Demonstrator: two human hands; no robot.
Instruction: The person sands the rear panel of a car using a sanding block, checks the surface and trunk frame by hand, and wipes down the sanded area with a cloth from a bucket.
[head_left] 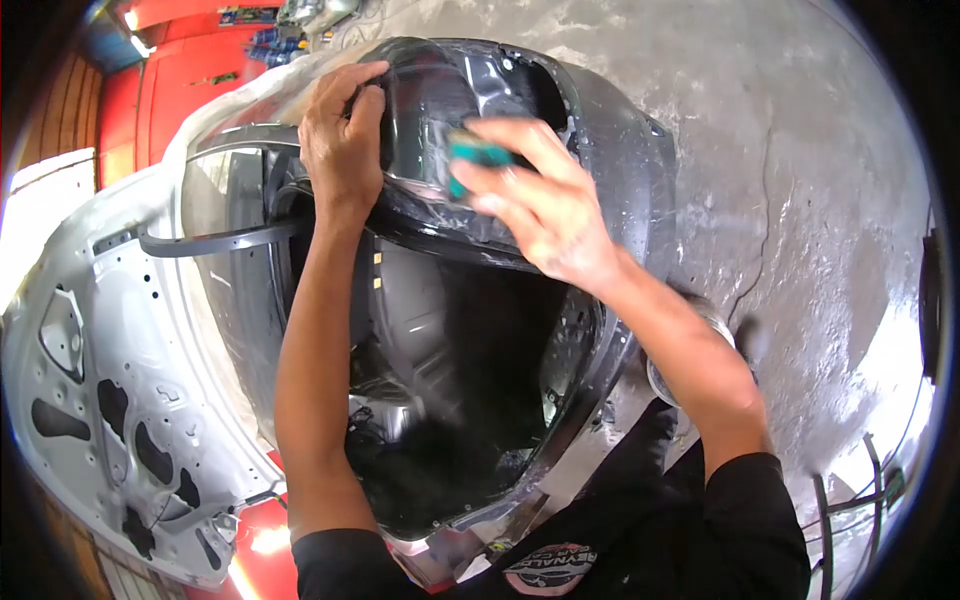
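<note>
My right hand, a little blurred, grips a teal block against the dark, glossy panel of a car body. Whitish wet-looking smears lie on the panel around the block. To the left, my left hand rests on the same panel near its edge, thumb and fingers apart, with nothing visible in it. Below both hands is the dark opening of the car body, with a black rim along its upper side.
A silver-grey panel with cutouts stands at the left. A curved dark bar reaches across from it. A round container sits behind my right forearm. Black metal stands are at the lower right on the concrete floor.
</note>
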